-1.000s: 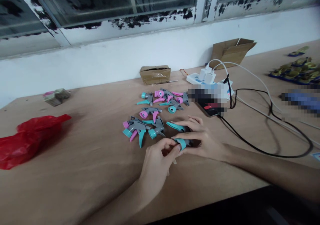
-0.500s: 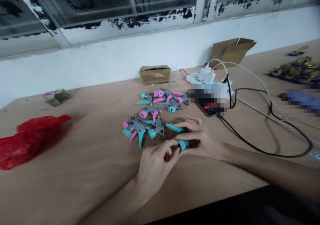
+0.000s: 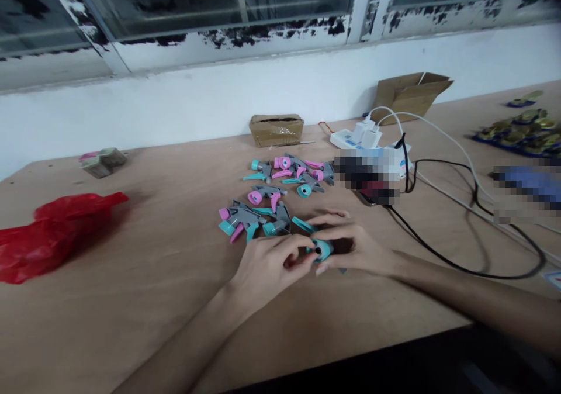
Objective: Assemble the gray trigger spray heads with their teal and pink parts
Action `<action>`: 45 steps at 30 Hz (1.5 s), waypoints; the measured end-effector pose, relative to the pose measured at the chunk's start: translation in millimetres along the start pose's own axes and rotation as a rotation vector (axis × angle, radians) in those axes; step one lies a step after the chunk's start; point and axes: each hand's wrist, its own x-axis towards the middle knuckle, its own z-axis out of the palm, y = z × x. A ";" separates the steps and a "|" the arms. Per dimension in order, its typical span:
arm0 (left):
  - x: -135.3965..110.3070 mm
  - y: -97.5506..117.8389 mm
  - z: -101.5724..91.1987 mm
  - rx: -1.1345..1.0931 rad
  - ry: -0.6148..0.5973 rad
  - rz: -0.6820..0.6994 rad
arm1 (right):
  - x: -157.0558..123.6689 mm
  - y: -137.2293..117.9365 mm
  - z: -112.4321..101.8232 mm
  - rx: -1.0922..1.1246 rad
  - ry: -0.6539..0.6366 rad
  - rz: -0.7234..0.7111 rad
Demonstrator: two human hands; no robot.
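My right hand (image 3: 360,243) is wrapped round a grey and teal trigger spray head (image 3: 324,250), its teal collar turned towards my left hand. The teal trigger sticks out beyond the fingers, and much of the grey body is hidden in the palm. At the collar's mouth, my left hand (image 3: 267,263) holds thumb and forefinger pinched; whatever is between them is too small to make out. Just beyond the hands lie several more trigger spray heads, among them a teal one (image 3: 277,221), a pink one (image 3: 265,196) and an overlapping cluster (image 3: 241,217).
A red plastic bag (image 3: 65,230) lies at the left, with small blocks (image 3: 103,162) behind it. Cardboard boxes (image 3: 277,132) stand by the wall. A power strip (image 3: 344,139), a blurred-out phone (image 3: 370,183) and looping cables (image 3: 438,270) occupy the right, with gold-and-blue pieces (image 3: 517,131) farther off.
My left fingertips have moved up to the collar's mouth, and the collar now faces more towards them. The whole view has shifted slightly. My right hand keeps its hold.
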 end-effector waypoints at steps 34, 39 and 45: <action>12.4 -50.8 -40.1 -0.358 0.955 -0.456 | 116.0 -20.2 27.5 -0.336 -0.039 -0.115; 9.4 -49.1 -36.9 -0.241 0.844 -0.408 | 128.6 -5.6 5.0 -0.381 0.028 0.022; 7.7 -50.8 -37.8 -0.197 0.794 -0.391 | 173.3 20.4 3.6 -0.485 -0.042 0.016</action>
